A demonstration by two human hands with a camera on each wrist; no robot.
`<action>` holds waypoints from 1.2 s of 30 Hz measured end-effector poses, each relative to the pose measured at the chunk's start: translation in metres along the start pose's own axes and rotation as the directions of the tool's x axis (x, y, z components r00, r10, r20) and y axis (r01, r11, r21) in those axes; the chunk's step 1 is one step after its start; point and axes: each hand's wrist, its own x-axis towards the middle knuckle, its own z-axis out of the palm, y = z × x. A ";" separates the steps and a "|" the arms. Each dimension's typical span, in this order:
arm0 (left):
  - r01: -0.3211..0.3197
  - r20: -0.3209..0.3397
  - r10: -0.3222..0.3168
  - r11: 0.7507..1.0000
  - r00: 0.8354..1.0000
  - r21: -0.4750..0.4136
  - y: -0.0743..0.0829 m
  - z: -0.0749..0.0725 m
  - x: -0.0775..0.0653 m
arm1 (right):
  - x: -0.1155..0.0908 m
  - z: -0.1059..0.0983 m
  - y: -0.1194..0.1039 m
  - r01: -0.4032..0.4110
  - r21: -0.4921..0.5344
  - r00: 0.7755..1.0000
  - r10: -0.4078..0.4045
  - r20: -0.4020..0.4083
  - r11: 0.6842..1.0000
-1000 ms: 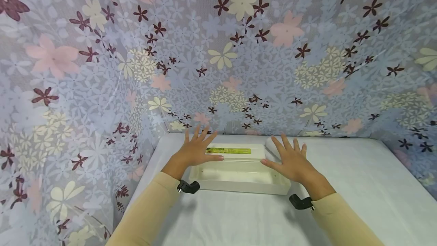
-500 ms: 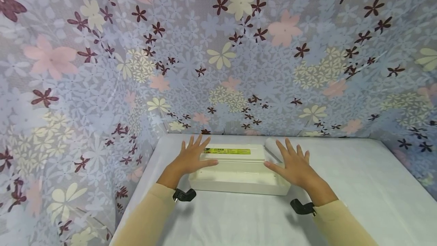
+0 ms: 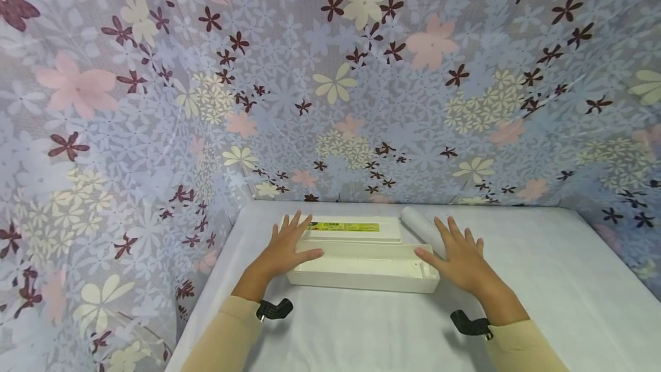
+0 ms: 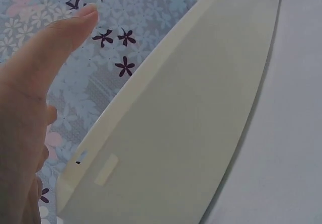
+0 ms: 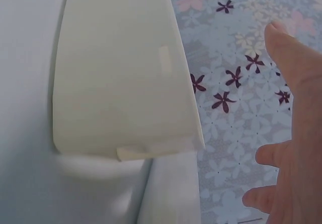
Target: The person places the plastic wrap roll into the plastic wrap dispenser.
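long rectangular cream plastic box (image 3: 361,281): lying crosswise on the white cloth-covered counter (image 3: 558,268), its hollow side facing up.
bare left hand (image 3: 281,252): hovering by the box's left end, the grip spreading wide, the thumb pointing inward; the left wrist view is showing a gap between hand and box.
bare right hand (image 3: 461,254): hovering by the box's right end, the grip also spreading wide; the thumb is overlapping the box's far right corner in the head view, while the right wrist view is showing them apart.
flat white rectangular panel (image 3: 361,236): lying just behind the box, bearing a yellow-green printed label (image 3: 351,227).
white cylindrical roll (image 3: 419,224): lying slantwise beside the panel's right end, the right hand partly hiding it.
pale blue floral fabric (image 3: 330,45): hanging behind the counter.
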 end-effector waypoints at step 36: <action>-0.049 -0.192 -0.021 0.934 0.981 -0.355 -0.014 0.040 -0.027 | -0.039 -0.005 0.055 -0.116 0.030 0.993 0.117 -0.013 0.993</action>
